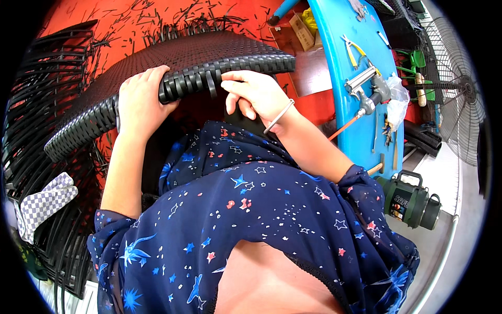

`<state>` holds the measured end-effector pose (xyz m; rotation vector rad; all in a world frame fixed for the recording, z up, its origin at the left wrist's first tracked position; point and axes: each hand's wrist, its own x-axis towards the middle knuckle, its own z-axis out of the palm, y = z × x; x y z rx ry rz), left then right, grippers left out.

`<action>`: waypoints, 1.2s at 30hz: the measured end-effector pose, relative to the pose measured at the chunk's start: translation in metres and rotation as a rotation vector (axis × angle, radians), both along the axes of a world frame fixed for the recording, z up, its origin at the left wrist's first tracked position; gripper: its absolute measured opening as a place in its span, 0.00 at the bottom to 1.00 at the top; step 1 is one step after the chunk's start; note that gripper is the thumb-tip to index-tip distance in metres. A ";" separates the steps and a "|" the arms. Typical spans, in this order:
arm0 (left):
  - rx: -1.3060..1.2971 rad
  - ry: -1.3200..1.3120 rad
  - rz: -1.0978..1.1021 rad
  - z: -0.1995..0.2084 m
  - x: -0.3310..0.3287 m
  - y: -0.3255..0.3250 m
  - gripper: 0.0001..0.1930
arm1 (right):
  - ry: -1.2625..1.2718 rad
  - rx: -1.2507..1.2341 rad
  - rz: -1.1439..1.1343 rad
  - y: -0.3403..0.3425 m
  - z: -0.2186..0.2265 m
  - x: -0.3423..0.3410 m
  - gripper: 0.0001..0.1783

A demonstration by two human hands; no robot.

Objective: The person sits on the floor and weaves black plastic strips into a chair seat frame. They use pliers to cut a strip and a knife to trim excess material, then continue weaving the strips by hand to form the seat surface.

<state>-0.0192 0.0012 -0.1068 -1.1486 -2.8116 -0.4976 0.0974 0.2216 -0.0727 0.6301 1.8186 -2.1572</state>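
Note:
A black woven panel (141, 65) of flat plastic strips, with a thick wrapped edge, lies tilted across the space in front of me. My left hand (141, 99) is wrapped over its near edge, with the thumb pointing right along the underside. A loose strip end (212, 85) sticks down from the edge. Just right of that strip is my right hand (253, 93), its index finger stretched toward the edge and the other fingers loosely bent and apart. Nothing shows between those fingers.
Black strips (47, 68) are heaped at the left, beside a checkered cloth (49, 201). Offcuts litter the red floor (112, 26). On the blue table (342, 118) at right are yellow-handled pliers (353, 52) and an air stapler (363, 86) with an orange hose. Beyond stands a fan (463, 86).

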 end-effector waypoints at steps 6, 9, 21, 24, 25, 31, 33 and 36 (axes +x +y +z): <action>0.078 0.041 -0.032 0.000 -0.001 0.001 0.29 | 0.163 0.389 0.195 -0.009 0.001 0.018 0.35; 0.067 0.040 -0.033 -0.002 -0.002 0.001 0.29 | 0.116 0.184 0.191 -0.006 0.001 0.015 0.36; 0.027 -0.017 -0.013 0.002 0.001 0.000 0.33 | -0.021 -0.095 0.088 0.014 0.000 0.003 0.30; 0.022 -0.025 -0.006 0.004 0.002 -0.001 0.34 | -0.049 0.193 0.198 0.007 0.011 0.006 0.31; 0.024 -0.028 -0.008 0.004 0.002 0.000 0.34 | 0.051 0.302 0.269 0.006 0.008 0.013 0.32; 0.015 -0.044 -0.011 0.006 0.000 0.002 0.35 | 0.053 0.225 0.335 0.003 0.011 0.006 0.38; 0.024 -0.045 -0.014 0.005 0.000 0.002 0.34 | -0.067 -0.064 0.172 0.003 0.013 0.002 0.34; 0.034 -0.028 -0.022 0.003 -0.001 0.002 0.34 | -0.069 -0.310 -0.052 0.007 -0.002 0.001 0.28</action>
